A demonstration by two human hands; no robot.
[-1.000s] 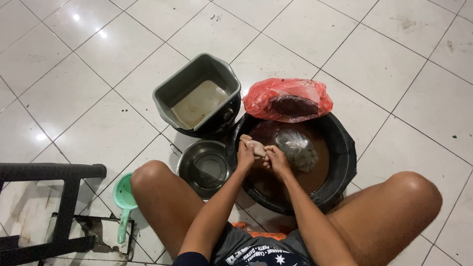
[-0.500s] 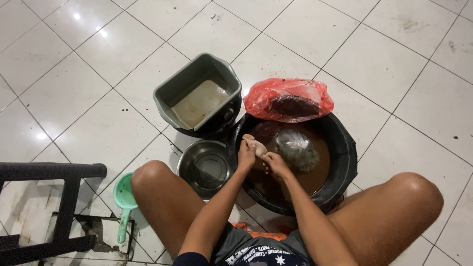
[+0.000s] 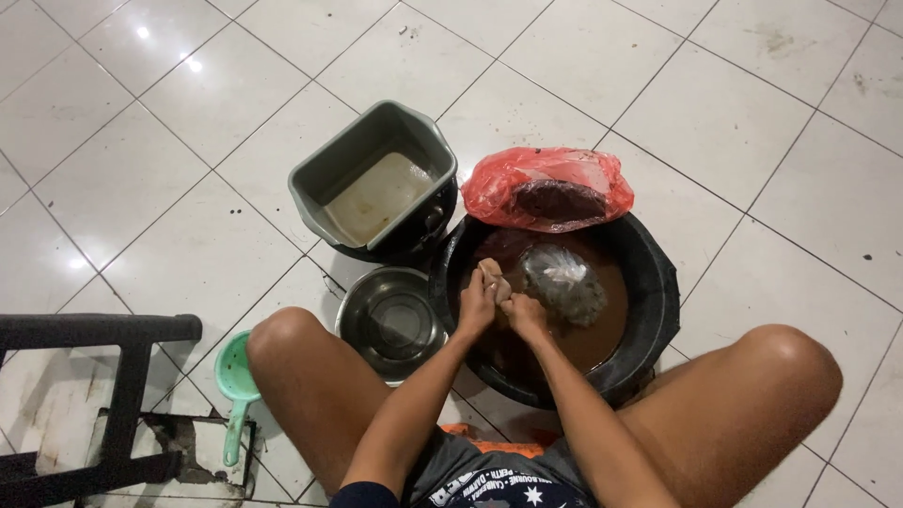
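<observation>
- Pale lump (image 3: 491, 278), meat-like, is sitting above the brown water in the black round basin (image 3: 658, 282), pinched between both hands.
- Left hand (image 3: 477, 306) is closing its fingers around the lump's lower left side, gripping it.
- Right hand (image 3: 525, 313) is curling shut just beside the left, touching it; cannot tell how much of the lump it is holding.
- Clear plastic bag (image 3: 564, 282) with dark stuff inside is floating in the water just right of the hands.
- Red plastic bag (image 3: 550, 186) holding something dark is resting on the basin's far rim, beyond the hands.
- Steel bowl (image 3: 390, 322) is standing on the tiled floor (image 3: 141, 160) just left of the left hand, touching the basin.
- Grey rectangular tub (image 3: 376, 179) with a little cloudy liquid is sitting beyond the bowl, far-left of the hands, tilted on a dark pot.
- Green plastic scoop (image 3: 235, 386) is lying on the floor well left of the hands, by the person's left knee.
- Black stool frame (image 3: 94, 331) is standing farther left still.
</observation>
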